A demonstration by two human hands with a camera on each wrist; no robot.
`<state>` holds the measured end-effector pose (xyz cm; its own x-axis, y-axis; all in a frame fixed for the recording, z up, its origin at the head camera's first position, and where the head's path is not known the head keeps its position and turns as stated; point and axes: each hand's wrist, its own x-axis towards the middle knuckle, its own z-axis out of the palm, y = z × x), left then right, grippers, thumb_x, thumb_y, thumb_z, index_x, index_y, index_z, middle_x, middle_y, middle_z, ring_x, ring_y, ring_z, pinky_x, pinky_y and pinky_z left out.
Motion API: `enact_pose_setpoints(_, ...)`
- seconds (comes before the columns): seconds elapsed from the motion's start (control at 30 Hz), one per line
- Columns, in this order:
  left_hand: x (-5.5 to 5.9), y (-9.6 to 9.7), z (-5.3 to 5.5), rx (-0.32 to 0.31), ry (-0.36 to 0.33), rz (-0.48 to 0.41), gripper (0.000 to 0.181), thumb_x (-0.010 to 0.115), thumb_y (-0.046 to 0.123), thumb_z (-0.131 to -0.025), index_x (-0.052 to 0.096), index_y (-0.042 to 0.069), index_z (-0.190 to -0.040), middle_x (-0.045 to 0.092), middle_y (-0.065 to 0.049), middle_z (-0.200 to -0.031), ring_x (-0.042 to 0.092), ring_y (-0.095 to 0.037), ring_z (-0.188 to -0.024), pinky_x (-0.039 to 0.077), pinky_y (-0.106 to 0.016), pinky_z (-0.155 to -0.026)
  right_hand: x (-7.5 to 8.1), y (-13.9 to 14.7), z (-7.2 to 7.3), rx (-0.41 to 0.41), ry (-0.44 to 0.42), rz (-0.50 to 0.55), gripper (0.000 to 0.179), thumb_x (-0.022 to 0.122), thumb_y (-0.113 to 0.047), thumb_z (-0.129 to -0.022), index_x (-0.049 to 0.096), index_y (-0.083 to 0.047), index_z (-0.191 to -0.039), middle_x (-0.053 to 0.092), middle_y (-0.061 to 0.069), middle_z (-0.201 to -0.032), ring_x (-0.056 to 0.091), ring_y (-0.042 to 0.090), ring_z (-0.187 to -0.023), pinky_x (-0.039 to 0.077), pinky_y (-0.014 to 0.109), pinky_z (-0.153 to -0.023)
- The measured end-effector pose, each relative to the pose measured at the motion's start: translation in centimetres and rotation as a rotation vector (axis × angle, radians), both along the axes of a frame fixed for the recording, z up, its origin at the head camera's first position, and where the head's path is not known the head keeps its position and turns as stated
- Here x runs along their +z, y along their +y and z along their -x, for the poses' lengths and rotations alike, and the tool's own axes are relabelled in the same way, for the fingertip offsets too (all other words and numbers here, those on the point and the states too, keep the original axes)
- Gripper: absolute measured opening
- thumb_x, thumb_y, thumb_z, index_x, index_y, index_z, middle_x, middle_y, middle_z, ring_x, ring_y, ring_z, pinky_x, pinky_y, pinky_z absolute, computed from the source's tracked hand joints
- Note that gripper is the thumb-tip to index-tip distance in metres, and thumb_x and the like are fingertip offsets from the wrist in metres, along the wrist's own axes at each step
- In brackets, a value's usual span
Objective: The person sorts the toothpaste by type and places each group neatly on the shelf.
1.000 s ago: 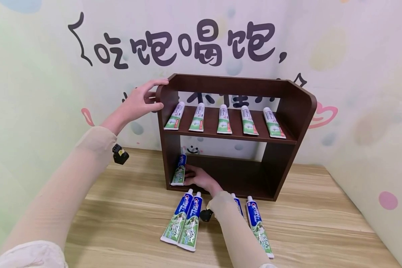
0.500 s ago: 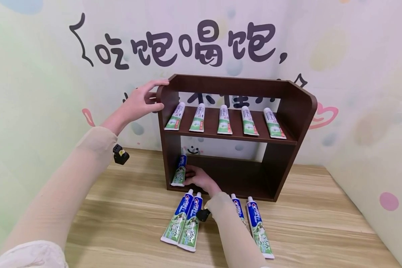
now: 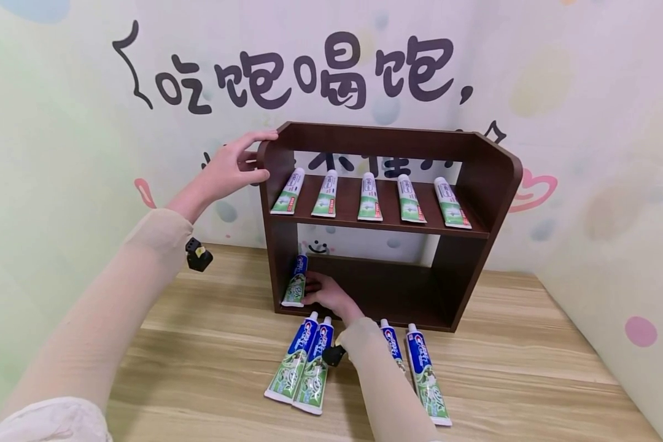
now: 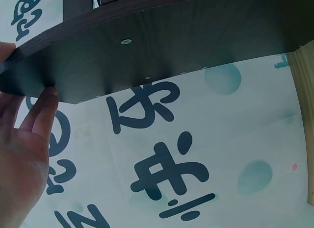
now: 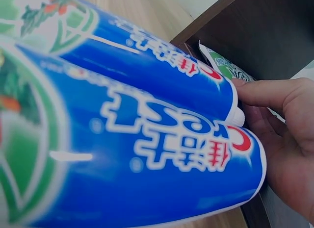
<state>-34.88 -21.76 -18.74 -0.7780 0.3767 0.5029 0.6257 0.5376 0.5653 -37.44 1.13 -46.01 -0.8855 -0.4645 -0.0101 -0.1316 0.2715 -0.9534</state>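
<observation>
A dark brown two-tier shelf (image 3: 376,228) stands in the middle of the head view. My left hand (image 3: 237,164) grips the upper front edge of its left side panel (image 4: 162,46), fingers on one face and thumb on the other. Inside the lower tier, a blue and green toothpaste tube (image 3: 295,282) leans along the left wall. My right hand (image 3: 331,296) holds that tube by its right side near the bottom end. In the right wrist view, my thumb (image 5: 262,94) lies on the tube's edge, and two nearer Crest tubes partly hide it.
Two matching toothpaste tubes (image 3: 312,374) lie side by side on the wooden table (image 3: 210,344) before the shelf. Another tube (image 3: 430,380) lies to the right, beside one tube (image 3: 393,347) partly covered by my right forearm. Several white and green tubes (image 3: 369,199) line the upper tier.
My right wrist has shifted slightly left, uncovering more of the tube beside the forearm. The right hand stays at the lower-tier tube, and the left hand has not moved.
</observation>
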Motion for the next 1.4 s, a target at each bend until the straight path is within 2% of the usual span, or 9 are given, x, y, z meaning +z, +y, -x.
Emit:
enact_pose_setpoints(0.2,0.0,0.2,-0.1,-0.002,-0.012,-0.007,0.060,0.062,0.008,-0.092,0.042,0.017,-0.148,0.035,0.004,-0.160,0.054,-0.034,-0.132,0.052,-0.030,-0.103,-0.1,0.0,-0.1,-0.017,0.009,0.007,0.070,0.069,0.005,-0.083,0.042,-0.001,-0.147,0.056,0.021,-0.137,0.057,0.034,-0.123,0.052,0.043,-0.104)
enact_pose_setpoints(0.33,0.0,0.1,-0.2,-0.006,-0.016,-0.013,0.061,0.062,0.007,-0.092,0.042,0.018,-0.148,0.035,0.004,-0.160,0.055,-0.035,-0.131,0.052,-0.021,-0.098,0.1,0.1,-0.3,-0.039,0.038,-0.024,0.065,0.069,-0.001,-0.086,0.044,0.000,-0.145,0.056,0.021,-0.139,0.058,0.035,-0.124,0.051,0.044,-0.105)
enact_pose_setpoints(0.47,0.0,0.0,-0.1,-0.005,0.000,-0.018,0.061,0.063,0.007,-0.092,0.043,0.021,-0.148,0.036,0.004,-0.160,0.056,-0.034,-0.130,0.050,-0.014,-0.092,1.0,0.5,-0.7,-0.073,0.092,-0.062,0.060,0.068,-0.008,-0.089,0.045,0.001,-0.144,0.057,0.023,-0.137,0.059,0.037,-0.122,0.052,0.047,-0.103)
enact_pose_setpoints(0.67,0.0,0.0,-0.1,0.003,0.000,-0.011,0.060,0.063,0.007,-0.092,0.043,0.017,-0.148,0.036,0.003,-0.160,0.055,-0.035,-0.131,0.053,-0.024,-0.100,2.4,1.6,-1.4,-0.089,0.102,-0.064,0.060,0.065,-0.014,-0.092,0.043,-0.001,-0.146,0.057,0.024,-0.136,0.060,0.036,-0.121,0.056,0.044,-0.097)
enact_pose_setpoints(0.83,-0.1,0.0,-0.2,0.006,-0.002,-0.006,0.060,0.062,0.008,-0.093,0.042,0.017,-0.148,0.036,0.002,-0.160,0.055,-0.035,-0.131,0.053,-0.033,-0.104,3.2,2.6,-2.2,-0.104,0.173,-0.085,0.058,0.066,-0.015,-0.093,0.045,-0.001,-0.145,0.057,0.026,-0.136,0.060,0.038,-0.121,0.055,0.046,-0.099)
enact_pose_setpoints(0.93,-0.2,0.0,-0.3,0.008,-0.006,-0.010,0.060,0.062,0.008,-0.093,0.043,0.018,-0.148,0.036,0.003,-0.160,0.054,-0.035,-0.132,0.051,-0.040,-0.107,3.7,3.3,-2.9,-0.122,0.226,-0.125,0.057,0.065,-0.017,-0.093,0.046,-0.001,-0.144,0.058,0.025,-0.135,0.060,0.037,-0.121,0.052,0.049,-0.102)
enact_pose_setpoints(1.13,-0.2,0.0,-0.2,0.006,-0.006,-0.023,0.060,0.063,0.008,-0.092,0.044,0.022,-0.148,0.036,0.005,-0.160,0.055,-0.034,-0.131,0.053,-0.034,-0.104,4.5,4.4,-4.7,-0.160,0.279,-0.161,0.053,0.064,-0.020,-0.095,0.048,-0.005,-0.143,0.061,0.020,-0.132,0.063,0.033,-0.116,0.053,0.048,-0.100)
enact_pose_setpoints(1.4,-0.1,0.2,-0.2,0.007,0.000,-0.022,0.060,0.063,0.009,-0.092,0.044,0.021,-0.148,0.037,0.005,-0.159,0.056,-0.034,-0.131,0.053,-0.038,-0.105,5.9,5.4,-7.1,-0.187,0.342,-0.153,0.050,0.064,-0.020,-0.095,0.050,-0.009,-0.142,0.061,0.019,-0.131,0.063,0.029,-0.113,0.054,0.048,-0.098)
